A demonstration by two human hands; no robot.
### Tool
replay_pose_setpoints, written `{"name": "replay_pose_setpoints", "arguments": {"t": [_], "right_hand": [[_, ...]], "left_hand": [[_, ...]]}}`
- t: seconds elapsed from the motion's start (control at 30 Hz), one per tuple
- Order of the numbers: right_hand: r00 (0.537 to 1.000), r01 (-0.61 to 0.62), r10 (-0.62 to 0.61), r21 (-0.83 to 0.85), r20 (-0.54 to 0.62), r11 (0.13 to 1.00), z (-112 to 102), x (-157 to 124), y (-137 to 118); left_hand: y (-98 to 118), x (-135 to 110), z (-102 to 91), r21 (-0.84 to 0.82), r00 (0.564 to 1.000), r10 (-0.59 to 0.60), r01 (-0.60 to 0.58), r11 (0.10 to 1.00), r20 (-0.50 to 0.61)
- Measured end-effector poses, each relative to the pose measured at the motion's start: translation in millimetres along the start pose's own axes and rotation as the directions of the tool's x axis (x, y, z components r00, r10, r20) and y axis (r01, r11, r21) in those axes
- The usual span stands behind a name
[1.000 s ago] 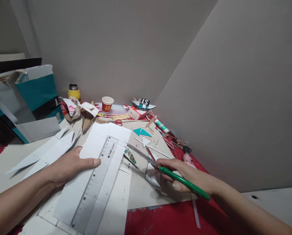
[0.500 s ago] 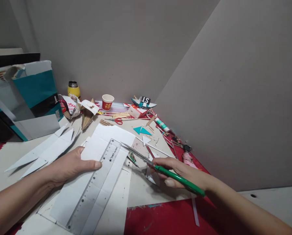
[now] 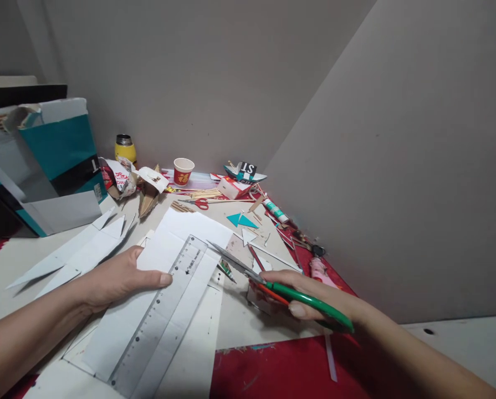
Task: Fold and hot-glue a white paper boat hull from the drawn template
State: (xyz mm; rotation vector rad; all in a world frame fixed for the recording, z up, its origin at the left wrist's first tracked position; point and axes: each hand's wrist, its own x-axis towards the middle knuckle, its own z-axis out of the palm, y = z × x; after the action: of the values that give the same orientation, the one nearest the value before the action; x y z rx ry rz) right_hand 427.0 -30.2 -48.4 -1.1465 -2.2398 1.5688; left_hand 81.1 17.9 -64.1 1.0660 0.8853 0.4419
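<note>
My left hand (image 3: 121,277) lies on a long white paper strip (image 3: 148,302), thumb pressing next to a clear plastic ruler (image 3: 160,316) that runs diagonally along the strip. My right hand (image 3: 310,296) is closed round green-handled scissors (image 3: 272,280). Their metal blades point up and left toward the strip's right edge, the tip close to the ruler's far end. A small foil-like scrap lies under the right hand's fingers.
A teal and white box (image 3: 52,166) stands at the left, with white paper triangles (image 3: 77,252) in front of it. At the back sit a yellow jar (image 3: 125,148), a red paper cup (image 3: 183,170), red scissors (image 3: 198,203), teal triangles (image 3: 241,220) and a glue stick (image 3: 275,210). A grey board (image 3: 397,166) leans at the right.
The right hand's grip on the scissors has shifted and an orange part now shows beneath the handle; the blades moved slightly left toward the strip. The left hand stays on the paper.
</note>
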Motion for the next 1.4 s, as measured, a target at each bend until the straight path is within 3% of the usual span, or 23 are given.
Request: {"name": "replay_pose_setpoints", "arguments": {"t": [0.23,0.43,1.4], "right_hand": [[1.000,-0.014,0.011,-0.100,-0.029,0.995,0.1,-4.0,1.2],[1.000,-0.017,0.014,-0.145,-0.020,0.989,1.4,-0.5,-5.1],[0.999,-0.008,0.005,-0.051,-0.054,0.999,6.5,1.5,-0.1]], "left_hand": [[2.4,-2.3,3.0,0.075,0.998,-0.003,0.007,0.997,-0.057],[-0.8,-1.6,2.5,0.053,1.000,0.015,-0.015,0.999,-0.010],[-1.5,-1.3,0.7,0.111,0.996,-0.039,0.047,0.993,-0.076]]}}
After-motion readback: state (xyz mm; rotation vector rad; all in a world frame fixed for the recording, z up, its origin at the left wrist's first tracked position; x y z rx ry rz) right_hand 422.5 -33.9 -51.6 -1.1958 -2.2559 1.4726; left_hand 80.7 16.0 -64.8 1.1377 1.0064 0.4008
